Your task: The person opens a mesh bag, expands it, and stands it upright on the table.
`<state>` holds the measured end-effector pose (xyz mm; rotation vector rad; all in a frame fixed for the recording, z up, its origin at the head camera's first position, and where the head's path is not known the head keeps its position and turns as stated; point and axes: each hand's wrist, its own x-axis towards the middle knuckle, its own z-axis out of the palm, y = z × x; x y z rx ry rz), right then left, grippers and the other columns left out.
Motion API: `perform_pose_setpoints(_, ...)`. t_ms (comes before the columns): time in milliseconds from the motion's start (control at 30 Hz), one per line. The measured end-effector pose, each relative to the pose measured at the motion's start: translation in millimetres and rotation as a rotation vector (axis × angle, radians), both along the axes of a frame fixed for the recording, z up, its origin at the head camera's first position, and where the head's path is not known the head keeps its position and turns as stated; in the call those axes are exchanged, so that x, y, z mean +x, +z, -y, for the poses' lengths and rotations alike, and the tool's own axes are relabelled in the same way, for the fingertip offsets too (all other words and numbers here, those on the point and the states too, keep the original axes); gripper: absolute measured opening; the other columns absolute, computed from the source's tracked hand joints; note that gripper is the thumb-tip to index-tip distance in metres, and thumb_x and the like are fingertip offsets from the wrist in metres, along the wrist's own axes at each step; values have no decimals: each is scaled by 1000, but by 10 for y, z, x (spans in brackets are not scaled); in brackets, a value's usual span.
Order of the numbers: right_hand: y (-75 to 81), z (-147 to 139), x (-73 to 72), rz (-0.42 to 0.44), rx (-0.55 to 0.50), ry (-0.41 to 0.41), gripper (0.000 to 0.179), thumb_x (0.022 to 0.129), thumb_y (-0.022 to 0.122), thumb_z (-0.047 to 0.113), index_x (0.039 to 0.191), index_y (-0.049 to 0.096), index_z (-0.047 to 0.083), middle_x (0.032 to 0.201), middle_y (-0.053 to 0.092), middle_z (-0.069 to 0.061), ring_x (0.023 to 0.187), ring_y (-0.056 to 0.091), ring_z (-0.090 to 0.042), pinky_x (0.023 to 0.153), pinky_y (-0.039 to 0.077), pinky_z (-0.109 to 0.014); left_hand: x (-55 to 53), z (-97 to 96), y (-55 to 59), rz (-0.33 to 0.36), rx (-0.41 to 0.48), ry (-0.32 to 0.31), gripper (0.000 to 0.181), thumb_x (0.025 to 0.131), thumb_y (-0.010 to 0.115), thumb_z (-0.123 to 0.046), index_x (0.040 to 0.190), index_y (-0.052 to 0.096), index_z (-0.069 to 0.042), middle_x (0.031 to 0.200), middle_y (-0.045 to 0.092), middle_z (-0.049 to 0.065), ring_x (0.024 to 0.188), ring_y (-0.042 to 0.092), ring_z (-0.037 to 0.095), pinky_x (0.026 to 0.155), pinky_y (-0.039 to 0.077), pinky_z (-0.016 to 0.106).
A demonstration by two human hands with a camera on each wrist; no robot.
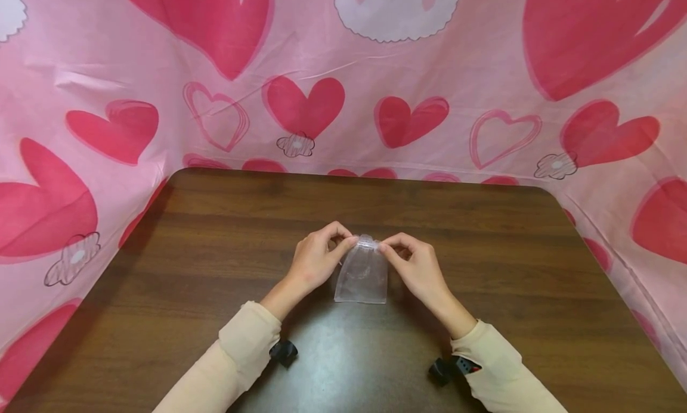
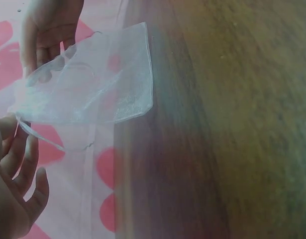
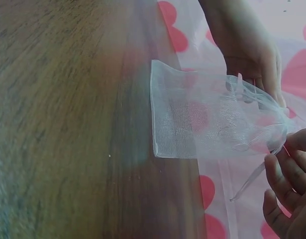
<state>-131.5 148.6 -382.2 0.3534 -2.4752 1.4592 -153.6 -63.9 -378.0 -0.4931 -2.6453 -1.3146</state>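
A small sheer white drawstring pouch (image 1: 362, 279) hangs between the two hands, its gathered neck at the top and its flat bottom edge toward the person. My left hand (image 1: 318, 255) pinches the left side of the neck between thumb and forefinger. On the other side, my right hand (image 1: 415, 264) pinches the neck's right corner the same way. In the left wrist view the see-through pouch (image 2: 93, 84) shows fingers behind it, and a thin ribbon (image 2: 48, 139) trails by the left hand. Another ribbon end (image 3: 250, 181) dangles beside the right hand in the right wrist view.
A brown wooden table (image 1: 241, 222) with rounded far corners lies under the hands. Pink cloth (image 1: 359, 61) printed with red hearts rises behind it and along both sides. Black wrist devices (image 1: 283, 352) sit at the cuffs of the cream sleeves (image 1: 236, 347).
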Motion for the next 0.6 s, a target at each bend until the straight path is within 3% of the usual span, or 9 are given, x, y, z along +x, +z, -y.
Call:
perform_pose_setpoints(300, 24, -29, -3, 9, 14, 6, 9, 90, 75, 16, 90, 74, 7, 79, 69, -1, 60, 54, -13, 56, 43, -24, -1, 11, 4, -16, -4, -3, 11, 95, 68, -34, 93, 68, -23, 75, 65, -11, 67, 57, 8, 66, 44, 36)
perform_pose_setpoints(600, 6, -119, -13, 8, -4, -4, 9, 92, 73, 15, 91, 74, 7, 80, 71, -3, 60, 55, -11, 56, 43, -22, -11, 97, -2, -5, 24, 32, 10, 93, 69, -35, 90, 68, -25, 74, 66, -14, 69, 62, 11, 68, 44, 38)
